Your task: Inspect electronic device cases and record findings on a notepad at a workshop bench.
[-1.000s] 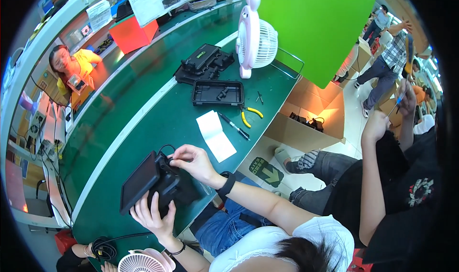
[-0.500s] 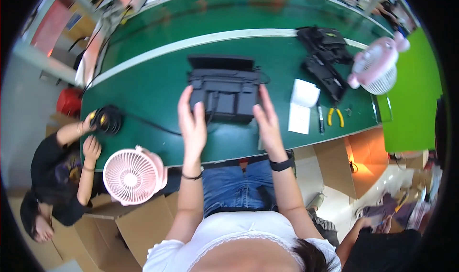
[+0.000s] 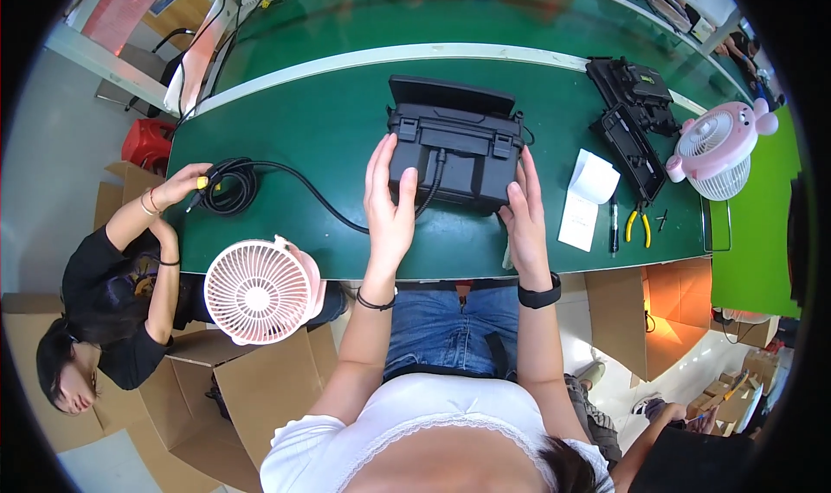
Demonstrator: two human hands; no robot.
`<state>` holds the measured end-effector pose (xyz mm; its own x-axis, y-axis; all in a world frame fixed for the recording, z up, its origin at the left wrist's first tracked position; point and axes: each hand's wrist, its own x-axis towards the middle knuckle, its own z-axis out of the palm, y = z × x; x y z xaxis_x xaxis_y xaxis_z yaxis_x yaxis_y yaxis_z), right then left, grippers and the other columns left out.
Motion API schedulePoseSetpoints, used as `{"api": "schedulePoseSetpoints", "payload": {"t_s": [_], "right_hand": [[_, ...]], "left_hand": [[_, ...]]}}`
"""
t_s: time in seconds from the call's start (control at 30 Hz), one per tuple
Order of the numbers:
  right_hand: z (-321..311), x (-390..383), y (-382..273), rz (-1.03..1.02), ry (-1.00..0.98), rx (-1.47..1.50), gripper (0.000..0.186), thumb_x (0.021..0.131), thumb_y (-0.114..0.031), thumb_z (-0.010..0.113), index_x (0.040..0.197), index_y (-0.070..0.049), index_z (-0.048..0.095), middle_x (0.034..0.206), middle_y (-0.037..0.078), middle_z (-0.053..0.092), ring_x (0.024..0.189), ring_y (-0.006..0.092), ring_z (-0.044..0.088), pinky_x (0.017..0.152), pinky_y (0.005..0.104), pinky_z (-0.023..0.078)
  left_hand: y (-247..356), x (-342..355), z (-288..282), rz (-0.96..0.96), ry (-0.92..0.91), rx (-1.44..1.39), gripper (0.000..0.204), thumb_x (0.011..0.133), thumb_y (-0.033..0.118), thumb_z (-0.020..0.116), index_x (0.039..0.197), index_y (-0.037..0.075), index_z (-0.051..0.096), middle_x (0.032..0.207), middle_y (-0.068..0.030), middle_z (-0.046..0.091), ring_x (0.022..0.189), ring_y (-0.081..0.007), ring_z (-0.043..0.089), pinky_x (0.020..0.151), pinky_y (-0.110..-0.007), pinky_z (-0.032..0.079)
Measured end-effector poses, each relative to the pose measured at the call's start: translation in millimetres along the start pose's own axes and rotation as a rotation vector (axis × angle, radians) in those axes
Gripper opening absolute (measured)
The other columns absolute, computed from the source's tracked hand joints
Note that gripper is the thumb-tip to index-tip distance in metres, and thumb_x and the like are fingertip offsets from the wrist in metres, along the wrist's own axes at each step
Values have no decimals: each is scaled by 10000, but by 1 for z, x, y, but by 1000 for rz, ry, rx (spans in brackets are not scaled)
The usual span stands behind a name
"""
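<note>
A black hard plastic case [image 3: 454, 168] with two latches stands on the green table in front of me, a dark flat panel [image 3: 454, 95] sticking up at its far side. My left hand [image 3: 389, 203] lies against its left side, fingers straight and thumb apart at the front. On the opposite side my right hand [image 3: 528, 216] presses in the same way, so the case sits between my palms. From the case's front face a black cable [image 3: 320, 203] passes behind my left hand and runs left to a coil [image 3: 229, 190].
At the left, a co-worker's hand [image 3: 186, 181] holds the coil's end. A pink fan [image 3: 260, 294] stands near-left, another pink fan [image 3: 714, 147] far right. Rightward lie an opened black case [image 3: 632, 151], paper booklet [image 3: 589, 199], pen [image 3: 615, 225] and yellow-handled pliers [image 3: 639, 226]. Cardboard boxes [image 3: 615, 307] flank me below.
My view has shifted and turned slightly, so the whole scene sits differently and looks sharper. Both my hands stay against the case's sides. The co-worker's two hands have moved apart.
</note>
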<state>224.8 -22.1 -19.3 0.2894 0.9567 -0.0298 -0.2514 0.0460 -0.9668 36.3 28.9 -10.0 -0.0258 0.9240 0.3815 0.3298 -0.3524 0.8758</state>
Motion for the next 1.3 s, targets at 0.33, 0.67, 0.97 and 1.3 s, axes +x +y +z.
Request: {"api": "schedulePoseSetpoints", "payload": {"t_s": [0.33, 0.67, 0.97, 1.3], "right_hand": [[-4, 2, -2, 83, 17, 58, 731, 996, -307, 576, 1588, -241, 152, 1514, 179, 371, 1308, 242, 481, 1029, 363, 418], [19, -14, 12, -719, 5, -604, 1297, 619, -66, 907, 1571, -199, 37, 1534, 207, 216, 1371, 404, 376, 1101, 470, 392], [38, -33, -3, -597, -104, -718, 919, 698, 14, 787, 1501, -78, 349, 1484, 194, 313, 1306, 398, 484, 989, 429, 518], [46, -33, -4, -532, -398, -633, 712, 801, -28, 724, 1455, -125, 461, 1552, 172, 337, 1409, 399, 363, 1123, 455, 372]], "left_hand": [[-6, 6, 0, 48, 13, -37, 480, 999, 194, 546, 1443, 42, 443, 1462, -202, 454, 1352, -352, 443, 1120, -403, 343], [-6, -19, -8, 431, 321, 211, 456, 881, 15, 629, 1320, 47, 508, 1444, -234, 410, 1327, -434, 430, 1101, -513, 358], [14, -24, 15, 503, 179, 315, 749, 644, 188, 915, 1302, 209, 558, 1535, -295, 72, 1374, -541, 281, 1113, -589, 334], [8, 13, 5, 491, 311, 440, 816, 616, 142, 918, 1305, 248, 494, 1566, -284, 9, 1363, -575, 270, 1068, -598, 387]]}}
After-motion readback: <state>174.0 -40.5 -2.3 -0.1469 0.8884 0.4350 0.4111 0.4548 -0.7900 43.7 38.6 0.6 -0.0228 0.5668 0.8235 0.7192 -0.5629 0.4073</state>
